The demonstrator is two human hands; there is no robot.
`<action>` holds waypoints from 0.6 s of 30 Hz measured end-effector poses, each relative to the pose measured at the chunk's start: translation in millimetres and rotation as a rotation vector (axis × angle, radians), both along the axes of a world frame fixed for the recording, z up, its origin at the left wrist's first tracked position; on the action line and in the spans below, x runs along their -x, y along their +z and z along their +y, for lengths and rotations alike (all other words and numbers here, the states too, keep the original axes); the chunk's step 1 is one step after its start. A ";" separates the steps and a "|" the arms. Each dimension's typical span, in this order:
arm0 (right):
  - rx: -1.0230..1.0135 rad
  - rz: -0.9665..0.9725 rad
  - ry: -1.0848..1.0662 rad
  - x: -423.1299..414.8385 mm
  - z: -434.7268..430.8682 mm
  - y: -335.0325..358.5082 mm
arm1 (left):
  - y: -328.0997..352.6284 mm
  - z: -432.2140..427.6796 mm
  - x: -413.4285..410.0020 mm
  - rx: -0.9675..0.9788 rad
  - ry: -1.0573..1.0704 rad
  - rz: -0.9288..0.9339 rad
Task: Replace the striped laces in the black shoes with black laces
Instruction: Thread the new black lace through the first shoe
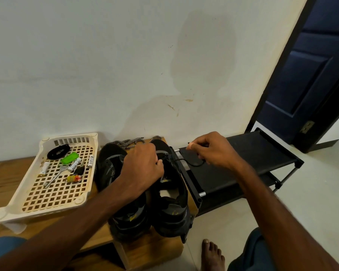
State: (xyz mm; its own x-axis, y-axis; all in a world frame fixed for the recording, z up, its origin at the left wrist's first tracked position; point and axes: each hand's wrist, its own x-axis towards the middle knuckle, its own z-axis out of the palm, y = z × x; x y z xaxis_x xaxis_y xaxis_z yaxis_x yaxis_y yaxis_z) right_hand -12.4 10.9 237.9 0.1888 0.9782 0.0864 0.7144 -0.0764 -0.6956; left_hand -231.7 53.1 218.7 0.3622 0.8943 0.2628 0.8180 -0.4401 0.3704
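Observation:
Two black shoes stand side by side on a wooden bench, the left shoe [114,173] and the right shoe [170,202]. My left hand [143,165] rests over the right shoe's eyelets, fingers curled at the lacing. My right hand [209,149] pinches the end of a thin black lace [194,164] that loops from the right shoe out over the black rack. The striped laces [128,143] lie loose behind the shoes by the wall. A coiled black lace [58,151] sits in the tray.
A cream perforated tray [33,204] on the bench's left holds batteries, a green item and small bits. A low black shoe rack [262,153] stands to the right. A dark blue door [305,71] is open at far right. My bare foot [212,255] is on the floor.

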 end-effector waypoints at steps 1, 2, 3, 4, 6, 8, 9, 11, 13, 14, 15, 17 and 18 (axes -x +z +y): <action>-0.014 0.034 0.001 1.9 0.2 1.5 | 1.6 1.7 0.8 0.040 -0.004 -0.030; -0.028 0.062 0.000 3.4 0.4 3.0 | 3.1 4.3 2.0 0.105 -0.009 -0.089; -0.041 0.081 -0.005 4.8 0.1 4.3 | 5.0 6.7 3.4 0.177 -0.015 -0.165; -0.053 0.091 -0.011 6.3 0.1 5.4 | 7.1 9.3 5.3 0.237 -0.017 -0.230; -0.086 0.106 -0.023 9.2 -1.1 7.7 | 10.7 15.9 10.3 0.325 -0.032 -0.327; -0.121 0.131 -0.015 12.1 -2.4 10.1 | 16.3 20.9 15.7 0.387 -0.046 -0.438; -0.132 0.157 -0.003 13.6 -3.0 11.5 | 19.6 22.6 18.8 0.409 -0.052 -0.513; -0.144 0.274 0.015 16.9 -3.2 14.9 | 25.0 25.8 23.9 0.430 -0.070 -0.696; -0.128 0.457 0.034 20.6 -4.0 19.0 | 30.3 27.6 27.4 0.378 -0.073 -0.807; -0.102 0.555 0.056 22.3 -4.3 21.0 | 31.6 28.2 29.1 0.315 -0.064 -0.780; -0.073 0.645 0.083 23.9 -4.6 22.4 | 30.9 29.2 30.7 0.247 -0.055 -0.695; -0.030 0.779 0.141 27.3 -4.2 23.6 | 24.7 29.6 33.1 0.141 -0.058 -0.426; -0.016 0.824 0.165 29.4 -3.5 23.8 | 21.2 27.7 33.2 0.095 -0.051 -0.301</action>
